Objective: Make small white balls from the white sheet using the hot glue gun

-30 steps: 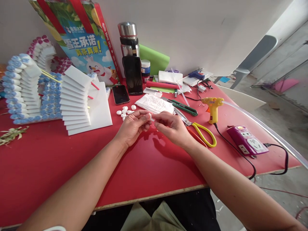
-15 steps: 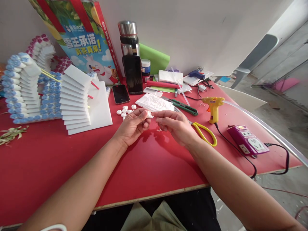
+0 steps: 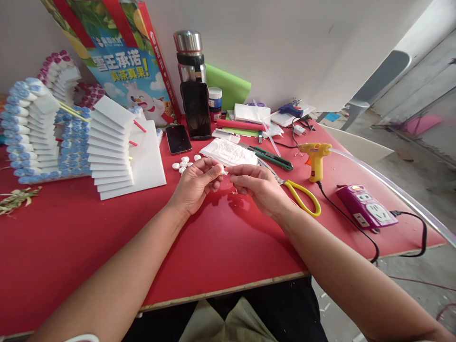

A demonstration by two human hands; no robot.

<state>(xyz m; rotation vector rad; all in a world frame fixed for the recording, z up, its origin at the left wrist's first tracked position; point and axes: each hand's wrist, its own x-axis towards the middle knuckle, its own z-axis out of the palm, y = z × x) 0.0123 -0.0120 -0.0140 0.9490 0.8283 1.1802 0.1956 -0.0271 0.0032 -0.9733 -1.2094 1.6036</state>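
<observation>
My left hand (image 3: 197,185) pinches a small piece of white tissue-like paper (image 3: 223,170) between thumb and forefinger, its other fingers curled in. From the right, the closed fingertips of my right hand (image 3: 258,186) meet the loose end of this piece. Just behind my left hand lie several small round white balls (image 3: 184,162), partly covered by it. A stack of thin white sheets (image 3: 230,151) rests beyond both hands. Close to my right hand are scissors with yellow handles (image 3: 302,197) and a green utility knife (image 3: 272,158).
On the left of the red table (image 3: 228,247) stands a white stepped craft piece (image 3: 110,147) with blue and pink parts. A phone (image 3: 178,139) and a steel flask (image 3: 188,52) stand behind. To the right are a yellow glue gun (image 3: 315,159) and a purple power strip (image 3: 366,207).
Both hands stay in nearly the same place. The white paper piece shows slightly less between the fingertips, having shifted a little. Nothing else has visibly moved.
</observation>
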